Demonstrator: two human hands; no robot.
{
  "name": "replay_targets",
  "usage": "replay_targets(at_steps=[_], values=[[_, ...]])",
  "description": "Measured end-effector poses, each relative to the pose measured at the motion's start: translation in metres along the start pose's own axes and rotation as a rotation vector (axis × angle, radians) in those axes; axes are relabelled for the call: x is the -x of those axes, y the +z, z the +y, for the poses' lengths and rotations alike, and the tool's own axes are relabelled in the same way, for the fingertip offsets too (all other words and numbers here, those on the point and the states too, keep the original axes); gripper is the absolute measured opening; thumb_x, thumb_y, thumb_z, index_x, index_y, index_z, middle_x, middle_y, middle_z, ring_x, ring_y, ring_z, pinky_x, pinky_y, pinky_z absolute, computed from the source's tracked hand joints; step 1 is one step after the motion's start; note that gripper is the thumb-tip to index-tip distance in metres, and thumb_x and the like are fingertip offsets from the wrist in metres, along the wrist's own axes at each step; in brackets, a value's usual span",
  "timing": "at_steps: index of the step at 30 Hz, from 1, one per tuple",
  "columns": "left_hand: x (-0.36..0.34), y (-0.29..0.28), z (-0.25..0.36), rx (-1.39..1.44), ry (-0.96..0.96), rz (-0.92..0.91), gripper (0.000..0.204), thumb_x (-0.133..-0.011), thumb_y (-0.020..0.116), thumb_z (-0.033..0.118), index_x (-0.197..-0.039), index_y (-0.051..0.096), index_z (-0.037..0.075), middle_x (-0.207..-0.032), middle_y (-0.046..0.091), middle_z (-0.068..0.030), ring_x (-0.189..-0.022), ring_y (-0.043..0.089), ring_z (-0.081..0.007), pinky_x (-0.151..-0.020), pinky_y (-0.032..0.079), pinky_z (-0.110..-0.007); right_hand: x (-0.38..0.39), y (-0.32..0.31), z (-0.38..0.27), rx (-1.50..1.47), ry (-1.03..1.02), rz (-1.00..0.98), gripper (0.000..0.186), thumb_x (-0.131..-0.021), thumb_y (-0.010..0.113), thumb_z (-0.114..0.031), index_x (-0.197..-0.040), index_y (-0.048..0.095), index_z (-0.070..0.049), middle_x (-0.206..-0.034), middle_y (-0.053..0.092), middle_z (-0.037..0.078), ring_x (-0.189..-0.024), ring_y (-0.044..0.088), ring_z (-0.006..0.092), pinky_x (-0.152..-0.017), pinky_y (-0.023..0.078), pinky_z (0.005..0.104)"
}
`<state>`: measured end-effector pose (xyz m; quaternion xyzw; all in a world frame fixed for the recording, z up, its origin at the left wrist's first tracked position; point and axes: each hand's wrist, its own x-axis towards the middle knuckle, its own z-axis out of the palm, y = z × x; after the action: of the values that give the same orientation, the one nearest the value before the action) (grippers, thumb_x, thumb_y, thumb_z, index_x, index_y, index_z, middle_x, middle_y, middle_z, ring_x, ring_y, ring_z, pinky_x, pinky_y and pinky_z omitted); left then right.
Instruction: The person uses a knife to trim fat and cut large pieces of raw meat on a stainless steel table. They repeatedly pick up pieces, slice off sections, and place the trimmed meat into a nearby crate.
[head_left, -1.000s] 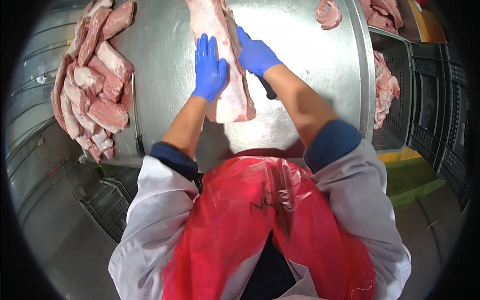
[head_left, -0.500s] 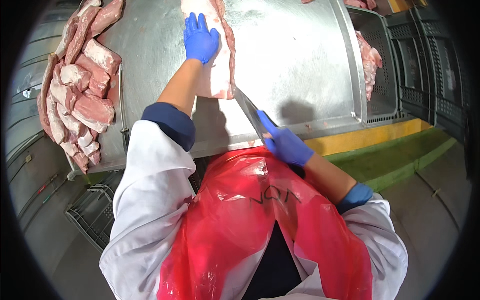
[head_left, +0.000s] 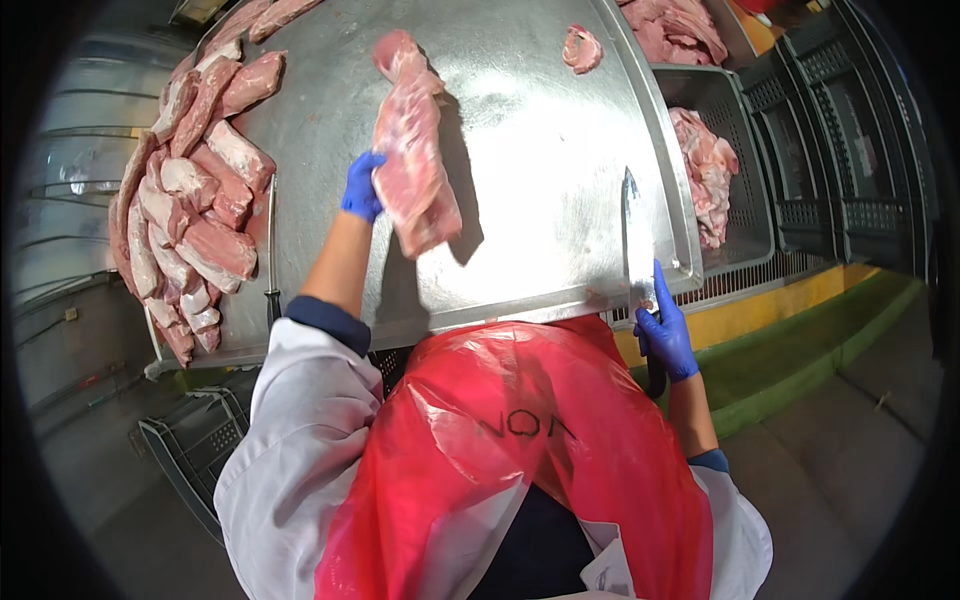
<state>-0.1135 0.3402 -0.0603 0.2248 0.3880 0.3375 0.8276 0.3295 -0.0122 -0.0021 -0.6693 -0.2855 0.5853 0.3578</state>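
My blue-gloved left hand (head_left: 362, 188) grips a long slab of pink meat (head_left: 415, 150) along its left side, lifting it over the steel table (head_left: 520, 250); its shadow falls to the right. My blue-gloved right hand (head_left: 665, 330) is closed round the dark handle of a long knife (head_left: 636, 235), held by the table's front right edge with the blade pointing away from me. A small curled meat scrap (head_left: 582, 48) lies near the back right. Left of the slab, a heap of meat cuts (head_left: 205, 240) lies beside a sharpening steel (head_left: 273, 300).
Right of the table, a grey perforated crate (head_left: 750, 200) holds pale trimmings (head_left: 703, 180), with more meat (head_left: 670, 30) behind it and dark crates (head_left: 830, 130) further right. A yellow-green raised edge (head_left: 800, 315) runs below them. Another crate (head_left: 185, 450) is low at the left, beside my red apron.
The slab was lying under my flattened left hand; now that hand grips and raises it, red side showing. My right hand has drawn the knife back and right, away from the meat.
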Motion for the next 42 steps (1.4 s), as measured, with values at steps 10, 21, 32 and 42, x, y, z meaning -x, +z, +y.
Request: replay_targets(at_steps=[10,21,32,42], values=[[0.055,-0.006,-0.059,-1.203,0.459,0.503,0.05,-0.093,0.066,0.026,-0.134,0.052,0.002,-0.113,0.068,-0.0183,-0.107,0.065,-0.0286,-0.091,0.051,-0.043,-0.126,-0.02,-0.055,0.278,-0.22,-0.137,0.082,-0.094,0.054,0.002,-0.162,0.018,-0.026,-0.087,0.061,0.004,-0.061,0.054,0.0079,-0.054,0.048,0.0245],[0.062,0.011,-0.031,-1.416,0.401,0.737,0.027,-0.092,0.063,0.026,-0.096,0.065,-0.001,-0.091,0.067,-0.0268,-0.085,0.066,-0.0444,-0.075,0.052,-0.048,-0.271,0.272,-0.137,0.493,-0.343,-0.521,0.075,-0.095,0.057,-0.026,-0.161,0.021,-0.027,-0.092,0.071,0.015,-0.074,0.067,0.0255,-0.074,0.055,0.0375],[0.081,0.008,-0.024,-1.369,0.541,0.589,0.025,-0.095,0.06,0.026,-0.099,0.065,0.002,-0.089,0.068,-0.0245,-0.086,0.067,-0.0432,-0.075,0.052,-0.046,-0.2,0.244,-0.167,0.803,-0.16,-0.88,0.076,-0.088,0.059,-0.013,-0.158,0.034,-0.025,-0.087,0.068,0.007,-0.06,0.057,0.0112,-0.062,0.052,0.0297],[0.093,-0.005,-0.007,-1.244,0.499,0.476,0.029,-0.094,0.065,0.026,-0.103,0.067,-0.001,-0.086,0.07,-0.0181,-0.076,0.067,-0.0277,-0.072,0.052,-0.039,-0.174,0.238,-0.152,0.78,-0.063,-0.982,0.076,-0.091,0.053,-0.008,-0.16,0.028,-0.028,-0.075,0.063,0.004,-0.05,0.054,0.0089,-0.052,0.049,0.0265]])
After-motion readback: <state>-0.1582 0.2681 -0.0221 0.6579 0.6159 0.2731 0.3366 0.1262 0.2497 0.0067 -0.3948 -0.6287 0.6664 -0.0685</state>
